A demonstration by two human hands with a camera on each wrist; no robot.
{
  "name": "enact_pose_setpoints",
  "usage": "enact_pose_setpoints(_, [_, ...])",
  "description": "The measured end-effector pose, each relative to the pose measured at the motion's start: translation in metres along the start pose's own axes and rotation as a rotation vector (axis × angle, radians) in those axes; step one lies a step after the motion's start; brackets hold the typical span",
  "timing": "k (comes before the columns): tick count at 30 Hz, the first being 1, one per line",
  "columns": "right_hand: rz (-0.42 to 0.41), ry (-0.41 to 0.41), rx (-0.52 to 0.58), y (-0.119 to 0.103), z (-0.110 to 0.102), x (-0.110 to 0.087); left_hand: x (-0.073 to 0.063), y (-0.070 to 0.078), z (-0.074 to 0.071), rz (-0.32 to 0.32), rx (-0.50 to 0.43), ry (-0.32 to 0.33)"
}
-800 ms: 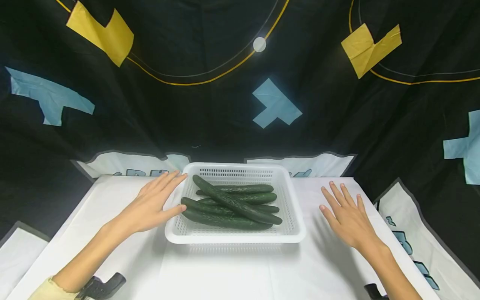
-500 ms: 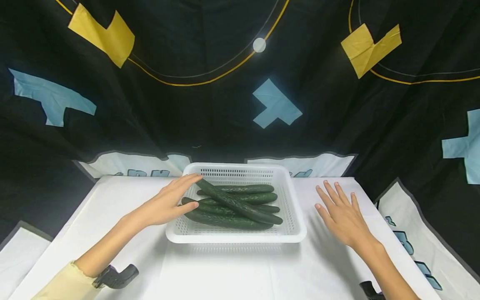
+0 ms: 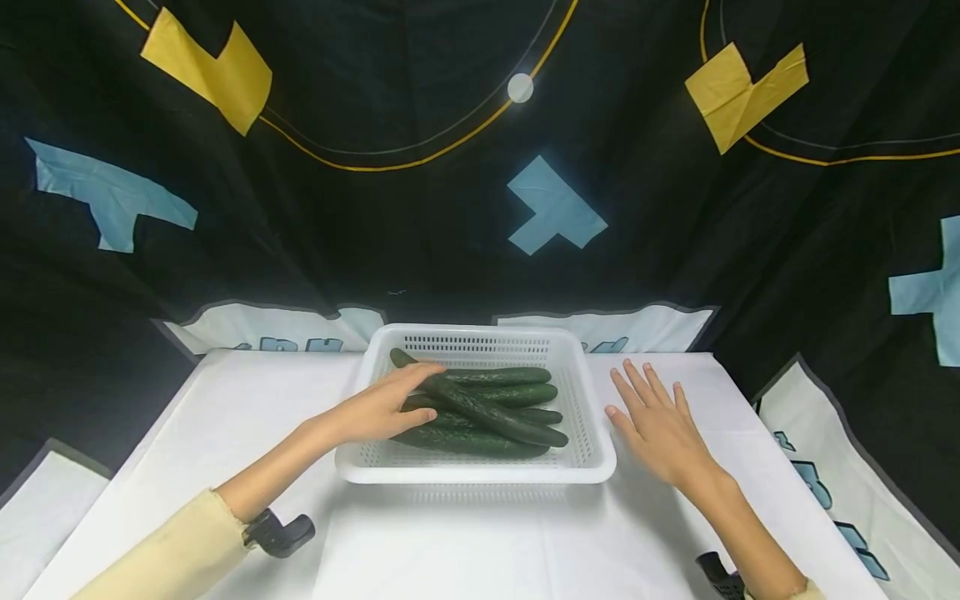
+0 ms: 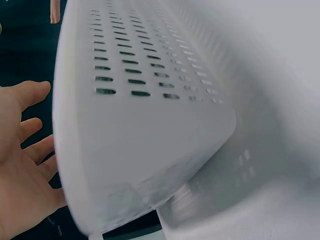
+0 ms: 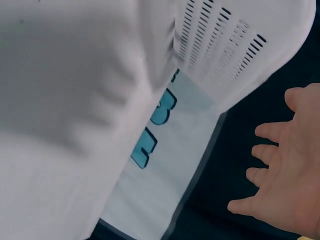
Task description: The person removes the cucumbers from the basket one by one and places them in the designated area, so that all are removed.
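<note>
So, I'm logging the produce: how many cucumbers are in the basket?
5 visible: the top cucumber lies diagonally on the others, the back one, second one, third one and front one. The left hand blocks part, so more may be hidden.

- A black cloth (image 3: 420,250) hangs behind the white-covered table (image 3: 435,550).
- Two notched yellow shapes (image 3: 213,79) mark its upper left and upper right.
- Three angular pale-blue shapes (image 3: 555,206) sit lower: left, middle, far right.
- A yellow line (image 3: 360,170) curves near a thin grey one, with a white dot (image 3: 520,87).
- Dark-edged white panels (image 3: 232,321) carry blue lettering (image 3: 812,483).
</note>
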State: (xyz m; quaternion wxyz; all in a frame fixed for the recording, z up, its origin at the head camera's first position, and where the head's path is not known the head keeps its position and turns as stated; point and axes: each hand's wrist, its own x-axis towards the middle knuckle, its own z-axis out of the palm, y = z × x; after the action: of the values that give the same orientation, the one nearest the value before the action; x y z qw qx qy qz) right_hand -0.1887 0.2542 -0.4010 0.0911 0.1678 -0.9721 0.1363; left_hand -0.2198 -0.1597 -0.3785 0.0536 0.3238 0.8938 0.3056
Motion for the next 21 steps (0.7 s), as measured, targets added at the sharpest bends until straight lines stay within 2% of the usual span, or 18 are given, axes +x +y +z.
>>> enact_pose_setpoints(8, [-0.014,-0.011,0.152,0.0,0.022,0.008,0.01,0.003,0.012,-0.013,0.017,-0.062])
enact_pose_setpoints(15, [0.02,-0.073,0.421,-0.001,0.034,0.011,0.021,0.004,0.017,0.001,0.014,-0.119])
enact_pose_setpoints(21, [0.066,-0.127,0.653,0.0,0.041,0.013,0.032,-0.001,0.017,0.016,0.028,-0.124])
